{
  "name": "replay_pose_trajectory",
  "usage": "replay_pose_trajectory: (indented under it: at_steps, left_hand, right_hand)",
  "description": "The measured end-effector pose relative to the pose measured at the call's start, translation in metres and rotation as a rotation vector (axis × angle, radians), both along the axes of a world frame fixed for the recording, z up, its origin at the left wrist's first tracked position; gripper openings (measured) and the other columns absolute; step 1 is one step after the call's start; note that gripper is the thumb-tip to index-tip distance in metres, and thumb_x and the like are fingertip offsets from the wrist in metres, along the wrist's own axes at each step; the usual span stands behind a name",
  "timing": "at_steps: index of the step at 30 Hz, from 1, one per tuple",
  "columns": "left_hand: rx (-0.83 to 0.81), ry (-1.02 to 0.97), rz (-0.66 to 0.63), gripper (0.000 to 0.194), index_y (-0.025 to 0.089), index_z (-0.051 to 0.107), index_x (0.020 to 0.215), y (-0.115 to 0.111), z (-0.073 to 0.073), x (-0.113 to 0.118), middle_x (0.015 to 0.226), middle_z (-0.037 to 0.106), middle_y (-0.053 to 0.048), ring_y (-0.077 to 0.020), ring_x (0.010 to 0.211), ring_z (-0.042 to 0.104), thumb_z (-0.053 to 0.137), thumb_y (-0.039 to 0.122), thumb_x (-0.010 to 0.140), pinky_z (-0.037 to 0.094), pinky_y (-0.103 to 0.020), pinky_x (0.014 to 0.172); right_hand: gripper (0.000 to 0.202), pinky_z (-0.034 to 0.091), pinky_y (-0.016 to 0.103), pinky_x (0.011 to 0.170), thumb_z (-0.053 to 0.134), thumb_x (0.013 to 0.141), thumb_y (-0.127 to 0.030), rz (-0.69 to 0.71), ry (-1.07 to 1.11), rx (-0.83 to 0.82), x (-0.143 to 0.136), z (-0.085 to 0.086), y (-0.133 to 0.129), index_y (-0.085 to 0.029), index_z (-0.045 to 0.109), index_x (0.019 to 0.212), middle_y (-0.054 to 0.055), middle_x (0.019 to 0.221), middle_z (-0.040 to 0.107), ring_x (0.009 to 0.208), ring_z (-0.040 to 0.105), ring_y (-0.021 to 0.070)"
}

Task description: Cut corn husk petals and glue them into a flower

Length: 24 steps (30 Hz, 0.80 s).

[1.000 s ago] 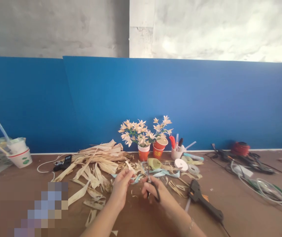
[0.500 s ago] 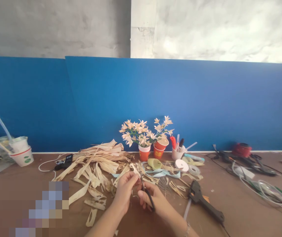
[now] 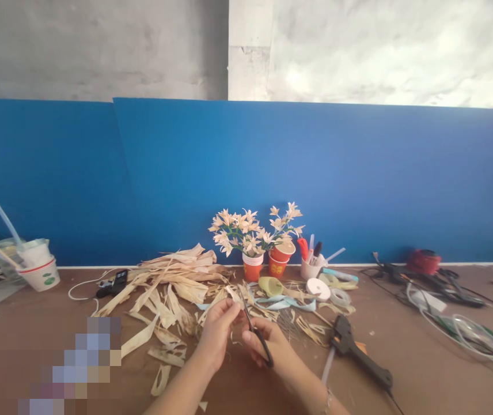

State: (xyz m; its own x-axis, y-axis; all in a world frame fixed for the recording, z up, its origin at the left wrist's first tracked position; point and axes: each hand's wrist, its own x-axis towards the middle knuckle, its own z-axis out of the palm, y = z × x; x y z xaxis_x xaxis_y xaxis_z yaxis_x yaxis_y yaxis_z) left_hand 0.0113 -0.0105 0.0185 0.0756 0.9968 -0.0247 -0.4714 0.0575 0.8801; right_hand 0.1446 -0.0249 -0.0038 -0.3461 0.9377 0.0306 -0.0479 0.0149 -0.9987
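Observation:
My left hand [image 3: 217,331] is closed in a pinch on a small pale strip of dried husk [image 3: 231,293], whose tip sticks up past the fingers. Black-handled scissors [image 3: 265,348] are in my right hand [image 3: 272,344], with thumb and fingers at the handles. Their blades point up and away, close beside the strip; whether they touch it I cannot tell. Behind the hands lies a heap of dried husks [image 3: 177,282]. Pale flowers [image 3: 246,225] on green stems stand in a red-and-white paper cup [image 3: 252,268] at the back.
A black glue gun [image 3: 359,354] lies right of my hands, its cord running off the front. White tape rolls [image 3: 318,289] and a cup of pens [image 3: 310,268] are behind it. Cables [image 3: 458,334] spread at far right. A white cup [image 3: 41,274] stands at left, before the blue partition [image 3: 186,173].
The scissors and my right hand have shifted slightly right and the blades have tilted a little away from the strip. My left hand has barely moved, still holding the strip.

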Motion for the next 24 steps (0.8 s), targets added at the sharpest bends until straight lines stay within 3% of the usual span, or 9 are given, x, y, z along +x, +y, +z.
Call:
replay_pose_trajectory:
  at_steps: [24]
  left_hand:
    - [0.024,0.061,-0.224,0.026,0.012,0.065,0.066,0.013,-0.001,-0.021,0.066,0.066,-0.003,-0.0128,0.067,0.059,0.079,0.034,0.064,0.044,-0.024,0.069]
  right_hand:
    - [0.053,0.019,0.018,0.035,0.071,0.058,-0.065,0.07,-0.076,-0.069,0.01,0.019,-0.003,-0.016,0.053,0.069,-0.01,0.04,0.04,0.034,0.032,0.0038]
